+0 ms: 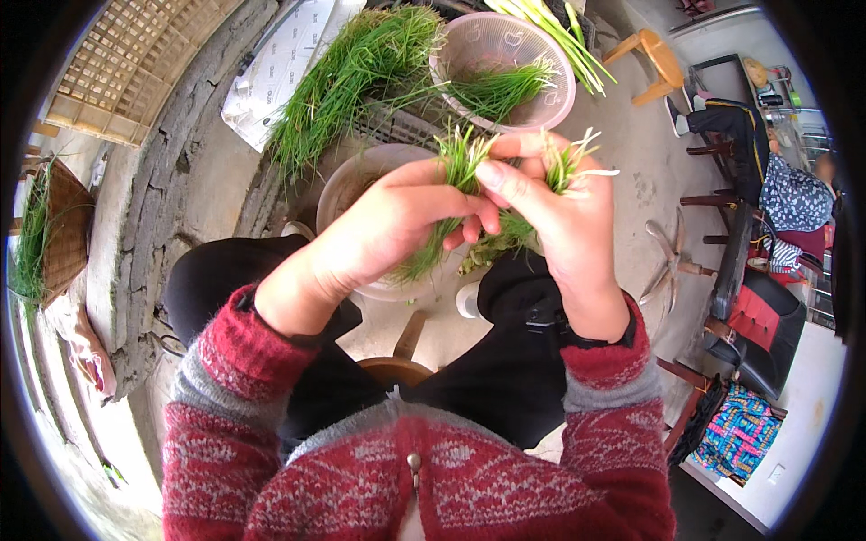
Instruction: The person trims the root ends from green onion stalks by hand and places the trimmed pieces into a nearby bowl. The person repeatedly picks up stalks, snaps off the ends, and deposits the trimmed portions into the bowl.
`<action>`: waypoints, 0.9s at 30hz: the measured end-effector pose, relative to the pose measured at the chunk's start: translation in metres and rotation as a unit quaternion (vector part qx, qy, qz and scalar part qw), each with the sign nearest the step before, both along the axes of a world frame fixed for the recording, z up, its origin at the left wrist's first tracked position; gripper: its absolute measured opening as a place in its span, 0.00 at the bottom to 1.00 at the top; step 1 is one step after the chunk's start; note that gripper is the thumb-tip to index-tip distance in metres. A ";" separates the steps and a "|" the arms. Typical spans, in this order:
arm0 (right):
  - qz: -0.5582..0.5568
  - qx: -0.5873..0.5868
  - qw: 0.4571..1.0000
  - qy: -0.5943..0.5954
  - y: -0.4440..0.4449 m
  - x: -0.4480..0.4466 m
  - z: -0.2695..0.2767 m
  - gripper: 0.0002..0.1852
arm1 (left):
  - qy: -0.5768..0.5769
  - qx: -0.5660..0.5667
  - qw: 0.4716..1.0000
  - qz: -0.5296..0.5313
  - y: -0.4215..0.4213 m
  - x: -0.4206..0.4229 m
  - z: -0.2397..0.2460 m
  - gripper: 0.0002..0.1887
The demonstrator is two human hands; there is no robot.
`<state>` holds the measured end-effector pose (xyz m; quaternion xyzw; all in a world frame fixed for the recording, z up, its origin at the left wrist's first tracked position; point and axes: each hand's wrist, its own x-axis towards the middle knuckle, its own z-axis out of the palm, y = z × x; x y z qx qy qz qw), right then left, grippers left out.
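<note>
My left hand (399, 223) is closed around a bunch of thin green chive-like stalks (462, 159), their pale root ends pointing up and the leaves hanging below. Close against it, my right hand (561, 196) grips a smaller bunch of stalks (560, 166) with white ends sticking out. The right thumb reaches toward the left bunch. Under my hands stands a round pale basin (338, 182), its inside partly hidden by my left arm. Beyond it, a pink plastic colander (568, 88) holds more stalks (504, 88) with their white ends together.
A large heap of green stalks (358, 74) lies beside the colander, next to a white printed sheet (277, 74). Long pale-green stems (555, 34) lie behind. A wooden stool (659, 57) and a seated person (791, 189) are at right. At left are a woven basket (67, 237) and a plastic crate (135, 61).
</note>
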<state>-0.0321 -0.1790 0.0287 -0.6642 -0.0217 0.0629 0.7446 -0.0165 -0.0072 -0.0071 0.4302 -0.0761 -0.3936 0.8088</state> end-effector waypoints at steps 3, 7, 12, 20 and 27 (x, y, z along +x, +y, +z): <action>-0.007 -0.001 1.000 0.012 -0.001 0.001 0.002 0.04 | -0.017 0.008 1.000 -0.005 -0.004 0.000 -0.001 0.09; 0.001 0.033 0.999 -0.018 -0.006 -0.002 0.004 0.03 | -0.039 0.017 0.999 -0.008 -0.006 0.000 -0.003 0.08; -0.086 0.022 0.996 -0.033 -0.014 -0.001 0.002 0.03 | -0.050 0.046 0.998 0.004 -0.006 -0.003 -0.004 0.10; -0.141 0.135 0.980 -0.030 -0.044 0.006 0.007 0.08 | -0.097 0.130 0.985 0.060 0.007 0.008 -0.014 0.09; -0.114 0.231 0.964 -0.060 -0.060 0.006 0.011 0.06 | -0.083 0.125 0.980 0.129 0.014 0.013 -0.028 0.10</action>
